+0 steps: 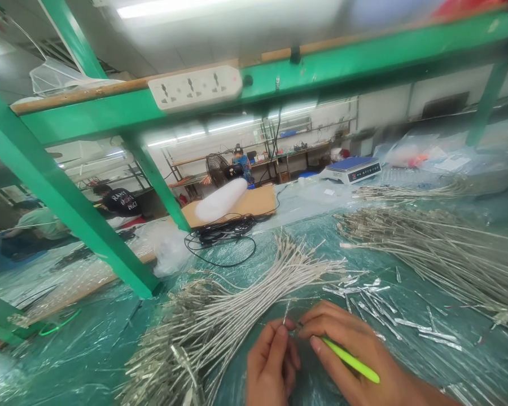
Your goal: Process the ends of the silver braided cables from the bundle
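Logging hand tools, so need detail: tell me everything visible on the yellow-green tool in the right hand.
The yellow-green tool is slim, with a bright, smooth handle that looks like plastic and a blunt rear end. The right hand grips it, fingers hiding its middle. It lies slanted, rear end toward the lower right, front toward the left hand. Something small and dark shows near the fingertips, possibly its tip; whether it touches the pinched cable is unclear.

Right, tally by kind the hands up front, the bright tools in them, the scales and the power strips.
Hands, the left hand and the right hand: 2
Yellow-green tool: 1
Scale: 1
Power strip: 1
Total: 5
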Motion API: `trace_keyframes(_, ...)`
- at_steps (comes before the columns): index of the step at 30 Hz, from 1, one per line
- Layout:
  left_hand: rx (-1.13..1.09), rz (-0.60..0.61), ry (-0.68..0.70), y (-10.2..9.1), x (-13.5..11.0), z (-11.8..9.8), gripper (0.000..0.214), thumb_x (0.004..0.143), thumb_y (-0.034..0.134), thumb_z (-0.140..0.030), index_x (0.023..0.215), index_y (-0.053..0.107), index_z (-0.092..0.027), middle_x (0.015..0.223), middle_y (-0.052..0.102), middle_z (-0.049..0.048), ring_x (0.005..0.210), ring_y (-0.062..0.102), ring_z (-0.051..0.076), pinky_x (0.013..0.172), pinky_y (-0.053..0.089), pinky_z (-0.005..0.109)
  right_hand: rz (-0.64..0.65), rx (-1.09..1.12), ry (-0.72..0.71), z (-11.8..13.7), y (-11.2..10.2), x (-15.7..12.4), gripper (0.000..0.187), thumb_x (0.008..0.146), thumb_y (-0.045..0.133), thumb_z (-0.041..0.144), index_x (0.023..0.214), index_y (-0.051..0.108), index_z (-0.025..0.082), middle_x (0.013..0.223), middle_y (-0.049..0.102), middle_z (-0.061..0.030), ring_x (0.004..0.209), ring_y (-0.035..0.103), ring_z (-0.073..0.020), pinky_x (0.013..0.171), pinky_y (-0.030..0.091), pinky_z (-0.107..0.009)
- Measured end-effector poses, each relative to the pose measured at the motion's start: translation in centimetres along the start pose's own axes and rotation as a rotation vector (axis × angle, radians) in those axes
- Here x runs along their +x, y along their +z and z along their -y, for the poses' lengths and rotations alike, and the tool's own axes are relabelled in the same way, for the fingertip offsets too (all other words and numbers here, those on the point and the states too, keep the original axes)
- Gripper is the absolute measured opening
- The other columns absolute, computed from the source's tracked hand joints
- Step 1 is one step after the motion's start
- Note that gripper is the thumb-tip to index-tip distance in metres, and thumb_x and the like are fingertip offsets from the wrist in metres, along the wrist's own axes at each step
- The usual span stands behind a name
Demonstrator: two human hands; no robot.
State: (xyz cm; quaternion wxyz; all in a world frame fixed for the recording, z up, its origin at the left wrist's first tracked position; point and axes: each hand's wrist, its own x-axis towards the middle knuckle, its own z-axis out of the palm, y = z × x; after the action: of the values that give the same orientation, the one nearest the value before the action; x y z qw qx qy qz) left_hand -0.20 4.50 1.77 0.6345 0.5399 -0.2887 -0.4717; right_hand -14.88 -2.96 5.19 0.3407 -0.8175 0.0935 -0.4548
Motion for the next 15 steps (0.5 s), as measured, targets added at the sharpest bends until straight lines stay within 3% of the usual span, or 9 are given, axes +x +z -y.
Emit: trace_keyframes(15,0.005,-0.064,-0.005,1.0,-0.5,-0.3,0.042,0.071,0.073,-0.055,0.084,0.067,-0.015,0.047,0.045,-0.0065,0.039,0.021,0.002,0.041,0.008,0.018,0.048,-0.010,0.017,0.2,-0.2,0.4,0.021,0.088,0.049,0.005,0.092,0.065,0.017,0.084,0.069,-0.0079,0.080,0.065,-0.0181,0.073,0.055,-0.031)
